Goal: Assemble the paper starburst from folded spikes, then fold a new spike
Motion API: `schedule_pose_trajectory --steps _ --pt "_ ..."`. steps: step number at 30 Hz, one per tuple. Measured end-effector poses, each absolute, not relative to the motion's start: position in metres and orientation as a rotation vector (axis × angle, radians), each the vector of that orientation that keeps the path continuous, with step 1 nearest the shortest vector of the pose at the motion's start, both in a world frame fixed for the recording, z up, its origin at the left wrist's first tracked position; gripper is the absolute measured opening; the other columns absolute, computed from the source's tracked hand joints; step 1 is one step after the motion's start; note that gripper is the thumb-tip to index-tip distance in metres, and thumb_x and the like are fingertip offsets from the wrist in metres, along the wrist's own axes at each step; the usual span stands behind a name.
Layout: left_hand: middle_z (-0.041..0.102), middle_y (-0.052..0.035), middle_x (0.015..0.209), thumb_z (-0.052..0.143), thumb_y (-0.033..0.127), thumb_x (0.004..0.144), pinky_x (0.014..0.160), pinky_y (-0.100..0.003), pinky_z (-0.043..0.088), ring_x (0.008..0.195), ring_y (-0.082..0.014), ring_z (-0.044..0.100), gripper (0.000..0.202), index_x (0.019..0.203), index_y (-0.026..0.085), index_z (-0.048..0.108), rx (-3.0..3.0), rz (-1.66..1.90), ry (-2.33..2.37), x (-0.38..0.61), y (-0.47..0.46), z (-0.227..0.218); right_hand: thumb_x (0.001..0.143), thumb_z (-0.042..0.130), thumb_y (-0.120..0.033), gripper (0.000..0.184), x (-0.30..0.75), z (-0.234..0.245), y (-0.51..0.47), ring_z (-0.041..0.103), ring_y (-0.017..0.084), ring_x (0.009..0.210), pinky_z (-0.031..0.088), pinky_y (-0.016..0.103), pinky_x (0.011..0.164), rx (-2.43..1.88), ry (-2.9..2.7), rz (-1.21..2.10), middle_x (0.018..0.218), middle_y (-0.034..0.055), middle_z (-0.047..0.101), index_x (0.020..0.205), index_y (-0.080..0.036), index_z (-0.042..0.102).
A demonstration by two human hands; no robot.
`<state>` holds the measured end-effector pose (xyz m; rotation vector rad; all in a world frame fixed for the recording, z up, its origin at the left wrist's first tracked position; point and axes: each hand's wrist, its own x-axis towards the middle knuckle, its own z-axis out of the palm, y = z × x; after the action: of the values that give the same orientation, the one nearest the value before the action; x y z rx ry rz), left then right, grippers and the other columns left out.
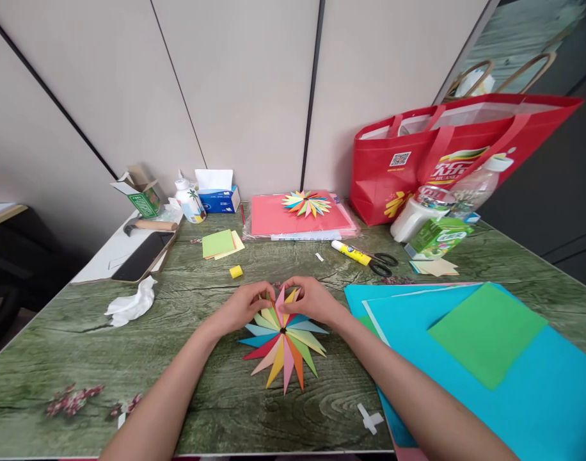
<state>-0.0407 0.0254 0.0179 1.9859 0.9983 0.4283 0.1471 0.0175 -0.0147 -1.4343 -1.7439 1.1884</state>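
Note:
A many-coloured paper star [284,342] of pointed folded segments lies flat on the green wood-grain table [216,397]. My left hand [245,304] pinches the star's upper left points, fingers curled together. My right hand [309,299] grips its upper right points beside a pink one, fingers closed as well. Both hands meet at the top of the star. A second finished star [307,203] rests on a pink paper stack [293,221] at the back.
Blue sheets [514,397] with a green sheet [487,333] lie at the right. A glue stick [350,253], scissors [384,263], yellow-green notes [219,244], a crumpled tissue [131,302], a phone [142,256], a tissue box [219,192] and a red bag [446,153] stand around.

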Motion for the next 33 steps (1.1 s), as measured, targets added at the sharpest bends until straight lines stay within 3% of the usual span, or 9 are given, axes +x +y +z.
schedule_pose_trajectory --steps 10,33 --pt "0.038 0.0035 0.064 0.035 0.018 0.078 0.054 -0.021 0.03 0.059 -0.0108 0.034 0.012 0.071 0.018 0.044 1.989 0.384 0.957 -0.0405 0.0244 0.0186 0.055 0.071 -0.032 0.036 0.1472 -0.0185 0.0186 0.051 0.011 0.054 0.035 0.019 0.048 -1.449 -1.74 1.217 0.061 -0.0018 0.059 0.086 -0.016 0.061" --pt "0.039 0.0041 0.066 0.038 0.016 0.079 0.056 -0.02 0.029 0.061 -0.0107 0.035 0.009 0.073 0.017 0.045 2.002 0.412 0.918 -0.0432 0.0277 0.0112 0.053 0.071 -0.029 0.037 0.147 -0.0132 0.0167 0.053 0.013 0.055 0.035 0.019 0.046 -1.489 -1.746 1.222 0.057 -0.002 0.059 0.085 -0.015 0.06"
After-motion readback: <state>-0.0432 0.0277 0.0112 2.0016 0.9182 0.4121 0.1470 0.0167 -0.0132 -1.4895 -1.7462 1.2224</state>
